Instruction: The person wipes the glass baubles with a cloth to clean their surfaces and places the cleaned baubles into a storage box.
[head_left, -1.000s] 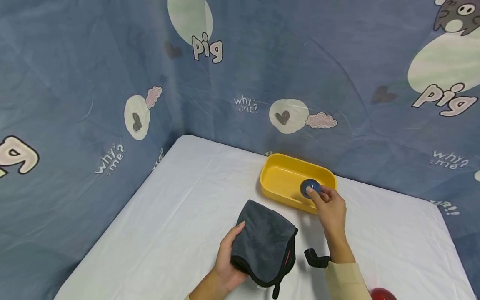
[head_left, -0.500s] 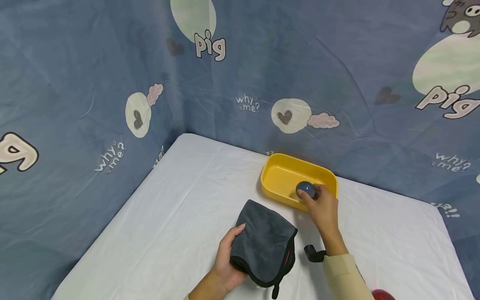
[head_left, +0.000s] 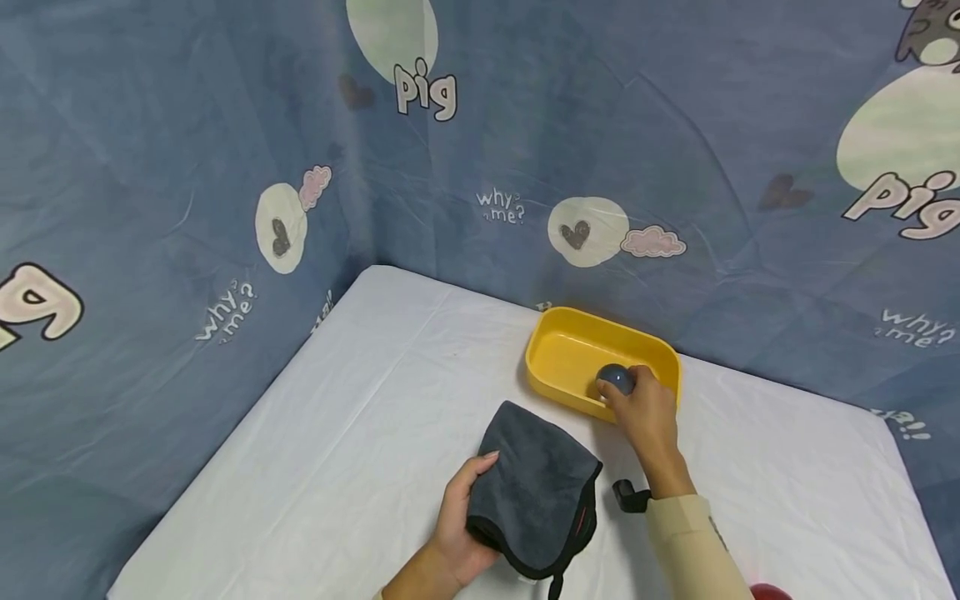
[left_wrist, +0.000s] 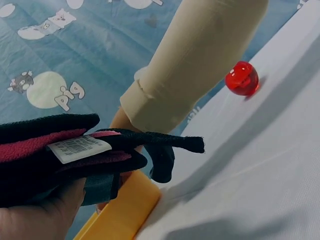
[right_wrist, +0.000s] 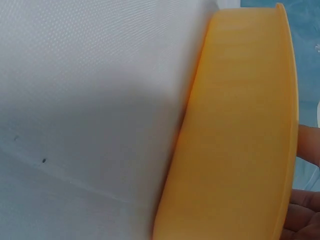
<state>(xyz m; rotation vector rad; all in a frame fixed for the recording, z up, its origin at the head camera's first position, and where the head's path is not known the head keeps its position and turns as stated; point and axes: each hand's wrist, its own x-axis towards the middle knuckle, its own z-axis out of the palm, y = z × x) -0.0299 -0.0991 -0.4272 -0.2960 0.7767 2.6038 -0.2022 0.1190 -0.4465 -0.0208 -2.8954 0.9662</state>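
My left hand (head_left: 460,521) grips a folded dark grey cloth (head_left: 532,487) with black edging, its thumb on top. In the left wrist view the folded cloth (left_wrist: 75,130) shows pink inner layers, a white label (left_wrist: 80,148) and a black loop. Over the yellow tray (head_left: 558,385), my right hand (head_left: 643,410) pinches a shiny blue ball (head_left: 617,379) between thumb and fingers, low inside the rim. Whether the ball touches the tray's floor I cannot tell. The right wrist view shows the tray's outer wall (right_wrist: 235,125), with the right hand's fingers (right_wrist: 304,212) partly hidden behind it.
A red ball (left_wrist: 242,78) lies on the white-covered table (head_left: 322,467), near the front right. A black curved piece (head_left: 632,497) sticks out beside the right wrist. Blue printed fabric (head_left: 480,150) hangs behind and to the left of the table.
My right hand has moved slightly left and lowered the blue ball deeper into the yellow tray. The left hand still grips the cloth in about the same place. The view has shifted a little.
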